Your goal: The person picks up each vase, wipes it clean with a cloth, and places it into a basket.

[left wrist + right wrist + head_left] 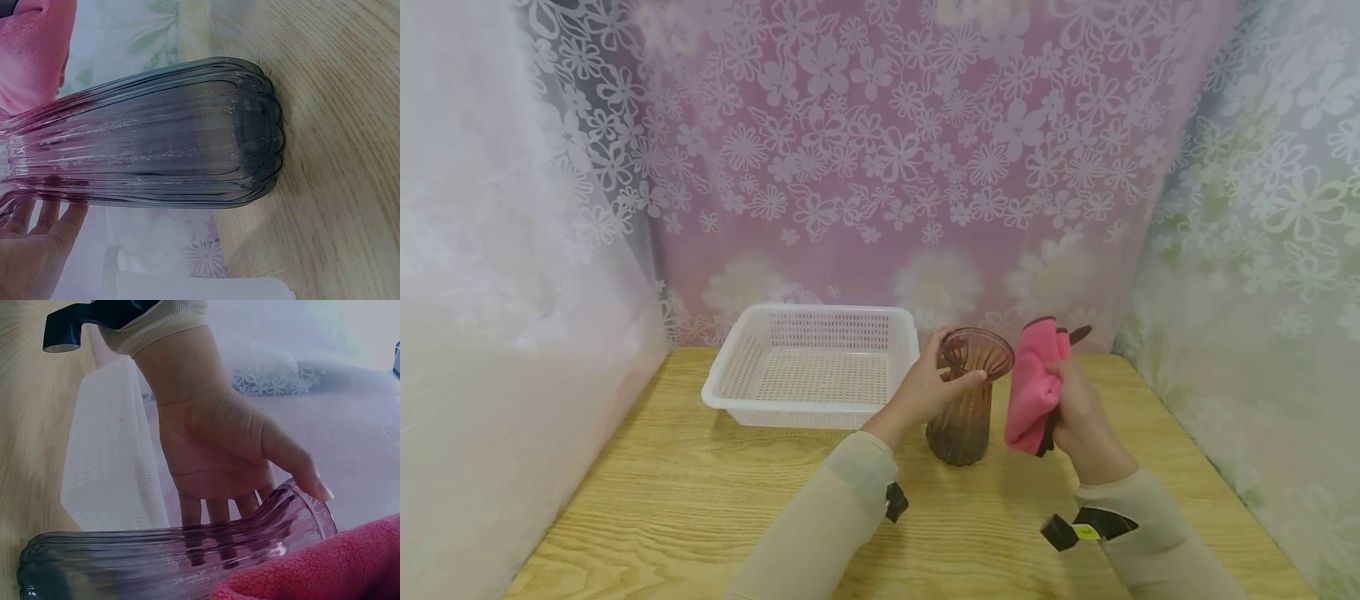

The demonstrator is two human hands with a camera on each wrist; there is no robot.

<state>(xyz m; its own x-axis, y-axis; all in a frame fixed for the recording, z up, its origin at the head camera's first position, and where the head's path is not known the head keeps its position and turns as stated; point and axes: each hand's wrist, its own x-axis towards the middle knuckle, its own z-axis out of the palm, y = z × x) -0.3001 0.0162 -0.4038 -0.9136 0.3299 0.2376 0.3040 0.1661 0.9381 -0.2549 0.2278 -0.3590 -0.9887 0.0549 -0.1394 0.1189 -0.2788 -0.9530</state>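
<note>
A ribbed glass vase (pixel 958 429), pinkish at its flared mouth and grey toward the base, stands near the middle of the table, right of the basket. My left hand (pixel 927 385) grips it just below the rim, thumb on the near side and fingers round the far side; the right wrist view shows those fingers through the glass. Folded in my right hand (pixel 1081 421) is a fluffy pink cloth (pixel 1033 387) with dark brown edging, held upright beside the vase's mouth. The left wrist view shows the vase's thick base (pixel 259 134) close over the wood.
A white perforated plastic basket (pixel 808 414) sits at the back left of the wooden table (pixel 700 517), with nothing inside. Flowered translucent curtains (pixel 880 167) hang behind and on both sides. Each wrist wears a black camera mount (pixel 1060 532).
</note>
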